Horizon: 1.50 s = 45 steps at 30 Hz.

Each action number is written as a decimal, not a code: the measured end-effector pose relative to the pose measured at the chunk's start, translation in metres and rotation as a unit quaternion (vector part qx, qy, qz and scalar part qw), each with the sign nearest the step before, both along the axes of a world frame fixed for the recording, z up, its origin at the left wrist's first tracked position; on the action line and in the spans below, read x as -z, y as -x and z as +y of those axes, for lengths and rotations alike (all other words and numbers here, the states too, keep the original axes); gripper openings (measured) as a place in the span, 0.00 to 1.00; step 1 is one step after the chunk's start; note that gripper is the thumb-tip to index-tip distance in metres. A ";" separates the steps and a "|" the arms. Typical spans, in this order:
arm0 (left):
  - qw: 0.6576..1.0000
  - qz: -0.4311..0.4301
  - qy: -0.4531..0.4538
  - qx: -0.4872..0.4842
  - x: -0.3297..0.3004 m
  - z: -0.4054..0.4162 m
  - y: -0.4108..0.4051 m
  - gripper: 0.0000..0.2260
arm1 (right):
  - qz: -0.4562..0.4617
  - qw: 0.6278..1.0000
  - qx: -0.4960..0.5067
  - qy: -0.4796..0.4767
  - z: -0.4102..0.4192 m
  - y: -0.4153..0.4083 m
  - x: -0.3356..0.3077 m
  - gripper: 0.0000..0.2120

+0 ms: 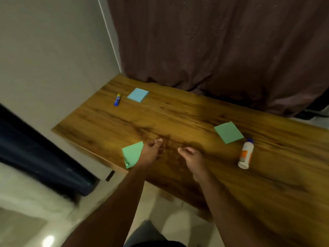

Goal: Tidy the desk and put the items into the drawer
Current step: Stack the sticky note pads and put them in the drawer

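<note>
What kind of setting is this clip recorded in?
Probably a home or small office desk corner: a wooden desk against a wall and curtain, scattered with sticky-note pads, a glue stick and a glue bottle.
</note>
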<state>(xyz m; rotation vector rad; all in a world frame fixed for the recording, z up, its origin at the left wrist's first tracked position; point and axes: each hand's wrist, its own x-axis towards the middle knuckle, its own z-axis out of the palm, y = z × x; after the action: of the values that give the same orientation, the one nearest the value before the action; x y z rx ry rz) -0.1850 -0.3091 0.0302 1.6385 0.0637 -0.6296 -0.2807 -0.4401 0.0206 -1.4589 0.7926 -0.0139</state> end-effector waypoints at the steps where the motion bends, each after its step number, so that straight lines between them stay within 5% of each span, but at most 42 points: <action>1: 1.000 -0.001 0.002 -0.004 -0.001 0.007 -0.007 0.09 | -0.006 1.000 -0.002 -0.002 0.007 -0.006 0.000 0.10; 10: 0.998 0.011 0.019 0.054 0.000 0.061 -0.077 0.05 | 0.002 0.996 0.082 -0.022 0.072 -0.066 -0.005 0.07; 16: 0.978 -0.074 -0.075 0.182 0.010 0.078 -0.103 0.08 | 0.017 0.988 0.155 -0.017 0.116 -0.075 -0.001 0.05; 20: 0.831 -0.330 -0.346 0.284 0.026 0.092 -0.117 0.10 | 0.057 0.984 0.165 0.020 0.121 -0.066 0.006 0.06; 23: 0.764 -0.334 -0.438 0.336 0.037 0.091 -0.113 0.22 | 0.106 0.983 0.150 0.028 0.119 -0.065 0.010 0.07; 26: 0.737 -0.349 -0.465 0.345 0.040 0.086 -0.110 0.26 | 0.137 0.980 0.145 0.018 0.120 -0.070 0.016 0.08; 32: 0.745 -0.350 -0.452 0.344 0.041 0.076 -0.113 0.21 | 0.116 0.980 0.164 -0.005 0.116 -0.082 0.018 0.06; 45: 0.905 -0.206 -0.226 0.294 0.027 0.004 -0.115 0.14 | 0.042 0.960 0.259 -0.096 0.056 -0.067 0.018 0.13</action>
<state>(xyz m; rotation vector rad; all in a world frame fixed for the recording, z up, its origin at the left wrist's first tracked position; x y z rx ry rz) -0.0701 -0.3051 0.0029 2.2357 -0.6652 -0.7371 -0.2138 -0.3837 0.0029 -1.0429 1.1944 -0.2664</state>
